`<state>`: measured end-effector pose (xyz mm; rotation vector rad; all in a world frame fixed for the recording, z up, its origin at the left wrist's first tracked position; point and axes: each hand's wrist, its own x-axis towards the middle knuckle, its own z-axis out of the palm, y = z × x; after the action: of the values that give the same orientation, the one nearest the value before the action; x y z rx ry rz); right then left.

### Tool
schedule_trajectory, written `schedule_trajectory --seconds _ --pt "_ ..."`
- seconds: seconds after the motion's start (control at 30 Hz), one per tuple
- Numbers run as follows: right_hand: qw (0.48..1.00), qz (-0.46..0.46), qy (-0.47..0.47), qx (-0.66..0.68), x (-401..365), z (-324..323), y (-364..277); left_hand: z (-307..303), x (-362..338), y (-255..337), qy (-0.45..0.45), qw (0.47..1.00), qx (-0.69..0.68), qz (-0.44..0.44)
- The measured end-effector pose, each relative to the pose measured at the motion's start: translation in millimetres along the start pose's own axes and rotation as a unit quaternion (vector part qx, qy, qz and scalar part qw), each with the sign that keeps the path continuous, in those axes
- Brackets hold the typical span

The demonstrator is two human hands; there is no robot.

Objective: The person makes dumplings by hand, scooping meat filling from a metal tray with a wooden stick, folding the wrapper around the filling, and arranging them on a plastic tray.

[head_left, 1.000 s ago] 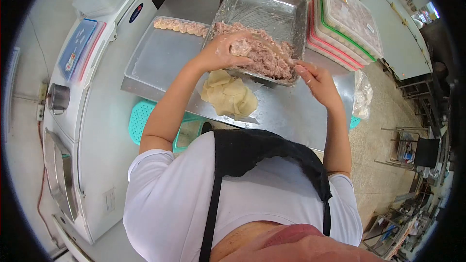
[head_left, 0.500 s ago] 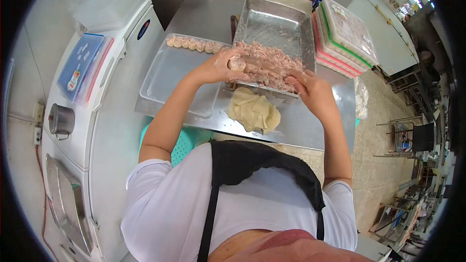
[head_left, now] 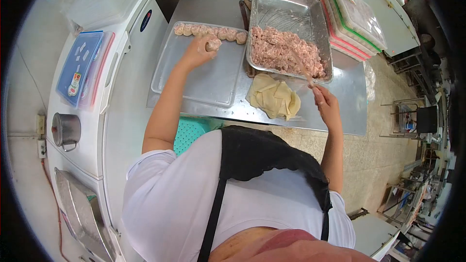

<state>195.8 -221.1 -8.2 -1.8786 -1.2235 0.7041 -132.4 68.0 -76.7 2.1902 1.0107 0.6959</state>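
Note:
My left hand [head_left: 198, 52] is closed round a filled dumpling [head_left: 212, 44] topped with pinkish meat. It hovers over a clear plastic tray [head_left: 194, 80], just below a row of similar dumplings [head_left: 208, 30] along the tray's far edge. In my right hand [head_left: 326, 106] is the end of a thin, flat spatula [head_left: 302, 65], its blade slanting over the minced meat [head_left: 284, 51]. That meat fills the near part of a deep metal pan [head_left: 286, 12]. A stack of pale yellow dough wrappers [head_left: 273, 97] lies on plastic in front of the pan.
Lidded plastic boxes [head_left: 357, 17] are stacked right of the pan on the metal table [head_left: 208, 5]. A white freezer [head_left: 131, 92] stands at the left, with a metal cup [head_left: 66, 128] and plastic lids [head_left: 82, 70] on it. Under the table edge is a green basket [head_left: 191, 133].
My left hand has moved left from the pan to above the tray with the dumpling. My right hand has drawn back toward me, and the spatula now shows clearly. The view has shifted slightly.

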Motion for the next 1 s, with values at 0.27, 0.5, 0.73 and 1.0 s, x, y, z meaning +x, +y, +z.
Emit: schedule_trajectory --seconds 0.27,0.5,0.73,1.0 --pt "0.985 0.113 0.067 0.112 -50 -41 23 69 26 14 0.021 0.997 0.070 -0.025" --pt "0.989 0.101 0.034 0.104 -32 -67 50 114 56 6 0.042 0.992 0.119 -0.015" --pt "0.964 -0.087 -0.072 -0.242 42 -87 79 108 9 41 0.057 0.994 0.059 -0.079" --pt "0.832 -0.298 -0.102 -0.457 124 -56 37 151 -66 68 0.101 0.983 0.139 -0.068"
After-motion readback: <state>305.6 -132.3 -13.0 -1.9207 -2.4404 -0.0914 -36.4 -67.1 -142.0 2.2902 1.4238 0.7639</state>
